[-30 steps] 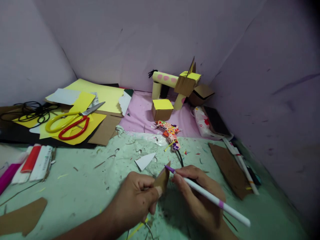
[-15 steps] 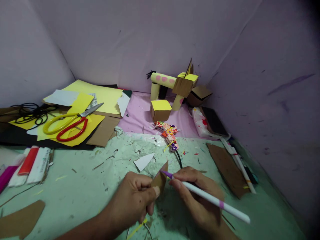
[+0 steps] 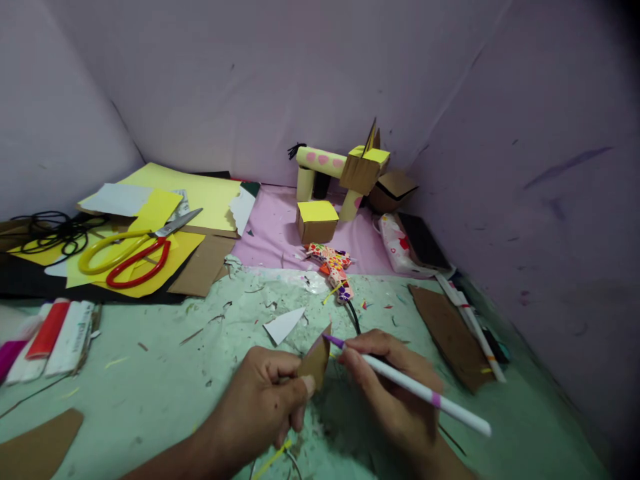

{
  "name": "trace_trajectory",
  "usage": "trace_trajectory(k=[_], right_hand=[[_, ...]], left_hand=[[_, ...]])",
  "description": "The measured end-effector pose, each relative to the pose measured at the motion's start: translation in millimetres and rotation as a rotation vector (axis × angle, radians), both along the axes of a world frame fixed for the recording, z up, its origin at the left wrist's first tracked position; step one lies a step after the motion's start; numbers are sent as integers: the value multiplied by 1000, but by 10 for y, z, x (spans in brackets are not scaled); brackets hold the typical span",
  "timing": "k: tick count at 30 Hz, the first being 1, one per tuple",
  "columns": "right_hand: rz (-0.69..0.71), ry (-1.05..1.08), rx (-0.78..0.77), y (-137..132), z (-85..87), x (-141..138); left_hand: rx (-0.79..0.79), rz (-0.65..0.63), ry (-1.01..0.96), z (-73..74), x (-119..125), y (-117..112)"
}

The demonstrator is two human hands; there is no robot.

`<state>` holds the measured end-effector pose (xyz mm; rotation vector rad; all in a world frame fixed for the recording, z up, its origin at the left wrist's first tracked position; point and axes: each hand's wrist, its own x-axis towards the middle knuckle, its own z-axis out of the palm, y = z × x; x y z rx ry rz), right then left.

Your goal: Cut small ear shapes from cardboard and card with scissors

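Note:
My left hand (image 3: 263,403) pinches a small brown cardboard piece (image 3: 315,359) upright, low in the middle of the view. My right hand (image 3: 395,393) grips a white marker with a purple tip (image 3: 410,387); the tip rests against the cardboard piece's right face. A white paper triangle (image 3: 283,325) lies on the green mat just beyond my hands. A patterned glue gun (image 3: 334,263) with a black cord lies farther back.
Red and yellow scissors (image 3: 133,250) lie on yellow paper at the left. A cardboard animal figure (image 3: 345,173) and a yellow-topped cube (image 3: 317,221) stand on pink cloth at the back. A brown cardboard strip (image 3: 445,333) lies right. Glue sticks (image 3: 55,330) lie at the left edge.
Both hands stay together on the cardboard piece; the marker tip has shifted slightly across it. The view has drifted a little, nothing else moved.

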<state>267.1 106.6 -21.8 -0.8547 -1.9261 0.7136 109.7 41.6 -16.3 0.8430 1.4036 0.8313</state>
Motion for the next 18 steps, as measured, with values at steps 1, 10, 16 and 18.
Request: trace_trajectory(k=[1, 10, 16, 18], right_hand=[[-58, 3, -19, 4, 0, 1], [1, 40, -14, -23, 23, -2], [-164, 41, -58, 6, 18, -3], [-112, 51, -47, 4, 18, -1]], left_hand=[[-1, 5, 8, 0, 2, 1], [-1, -8, 10, 9, 3, -2], [1, 23, 31, -15, 3, -13], [6, 17, 26, -7, -4, -10]])
